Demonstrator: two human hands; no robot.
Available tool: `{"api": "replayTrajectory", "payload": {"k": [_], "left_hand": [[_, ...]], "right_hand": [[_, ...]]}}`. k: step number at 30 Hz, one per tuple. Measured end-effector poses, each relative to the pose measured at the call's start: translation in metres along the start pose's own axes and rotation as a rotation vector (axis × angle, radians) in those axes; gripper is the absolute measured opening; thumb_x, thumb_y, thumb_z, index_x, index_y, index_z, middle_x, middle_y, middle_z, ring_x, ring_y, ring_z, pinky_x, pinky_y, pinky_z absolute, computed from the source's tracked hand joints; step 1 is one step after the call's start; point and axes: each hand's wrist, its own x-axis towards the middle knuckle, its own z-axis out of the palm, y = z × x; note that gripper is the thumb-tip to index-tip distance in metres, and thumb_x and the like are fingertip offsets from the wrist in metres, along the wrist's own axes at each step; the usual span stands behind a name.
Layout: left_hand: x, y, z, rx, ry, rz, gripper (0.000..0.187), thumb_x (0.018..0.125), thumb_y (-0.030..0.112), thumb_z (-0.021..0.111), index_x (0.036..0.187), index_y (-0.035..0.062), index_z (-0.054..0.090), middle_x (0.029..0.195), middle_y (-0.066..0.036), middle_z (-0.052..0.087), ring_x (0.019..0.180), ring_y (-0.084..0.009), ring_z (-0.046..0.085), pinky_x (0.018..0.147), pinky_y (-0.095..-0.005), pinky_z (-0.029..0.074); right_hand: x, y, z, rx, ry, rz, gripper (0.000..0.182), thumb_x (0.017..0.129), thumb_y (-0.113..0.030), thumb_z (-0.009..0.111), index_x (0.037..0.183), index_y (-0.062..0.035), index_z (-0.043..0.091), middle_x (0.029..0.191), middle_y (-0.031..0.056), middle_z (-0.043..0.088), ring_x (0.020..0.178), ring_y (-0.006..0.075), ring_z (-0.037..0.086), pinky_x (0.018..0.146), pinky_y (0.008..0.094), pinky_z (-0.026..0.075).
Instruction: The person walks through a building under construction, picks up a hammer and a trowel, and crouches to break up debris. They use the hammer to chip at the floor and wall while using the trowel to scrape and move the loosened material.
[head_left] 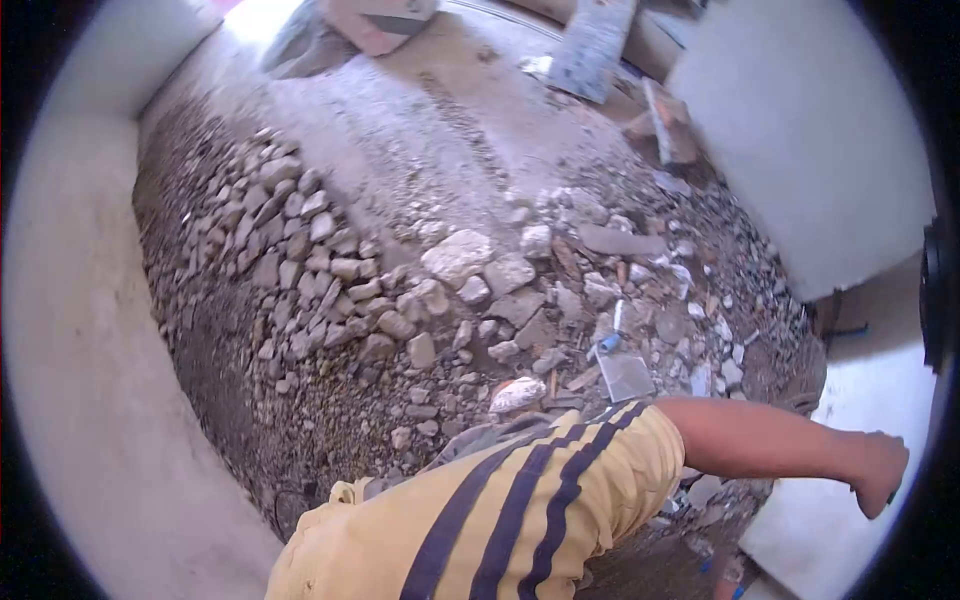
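Note:
My right arm, in a yellow sleeve (pixel 560 480) with dark stripes, stretches across the lower part of the head view toward the right edge. My right hand (pixel 880 470) looks closed there, in front of the pale wall. A small dark bit shows by its lower side, but what the fingers hold, if anything, cannot be made out. Left of the hand, on the rubble, lies a flat square grey plate (pixel 626 378). Next to it is a tool with a blue part (pixel 609 342) and a pale shaft. My left hand is outside the view.
A heap of broken stones (pixel 290 230) and gravel covers much of the floor. Larger pale rocks (pixel 460 257) lie mid-view. A plank (pixel 593 50) and a brick-like block (pixel 668 125) stand by the right wall (pixel 800 130). A sack (pixel 378 20) sits at the back.

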Motion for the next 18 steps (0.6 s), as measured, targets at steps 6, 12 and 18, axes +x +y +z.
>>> {"api": "replayTrajectory", "payload": {"k": [6, 12, 18], "left_hand": [[-0.019, 0.004, -0.075, 0.296, 0.139, -0.213, 0.021, 0.058, 0.015, 0.07, 0.072, -0.0017, 0.071, 0.078, -0.023, 0.068, 0.076, -0.0352, 0.069, 0.07, -0.0427, 0.056], [-0.013, -0.095, -0.107, 0.403, 0.299, -0.249, 0.018, 0.057, 0.016, 0.071, 0.068, 0.0017, 0.071, 0.072, -0.021, 0.067, 0.066, -0.0362, 0.066, 0.062, -0.0441, 0.054], [-0.038, -0.164, -0.13, 0.343, 0.189, -0.406, 0.035, 0.069, 0.017, 0.073, 0.103, 0.0057, 0.073, 0.099, -0.017, 0.071, 0.094, -0.0328, 0.067, 0.083, -0.0419, 0.054]], "right_hand": [[0.021, -0.048, -0.039, 0.048, 0.15, -0.12, 0.048, 0.082, -0.04, 0.063, 0.119, -0.0081, 0.062, 0.113, 0.0211, 0.067, 0.11, 0.0348, 0.063, 0.092, 0.0454, 0.052], [0.029, -0.071, -0.058, 0.077, 0.215, -0.171, 0.047, 0.08, -0.038, 0.064, 0.117, -0.0086, 0.064, 0.113, 0.0203, 0.067, 0.11, 0.0344, 0.064, 0.092, 0.045, 0.052], [0.029, -0.065, -0.05, 0.104, 0.225, -0.193, 0.046, 0.078, -0.037, 0.066, 0.115, -0.0091, 0.066, 0.112, 0.0196, 0.068, 0.109, 0.034, 0.064, 0.092, 0.0447, 0.052]]}}
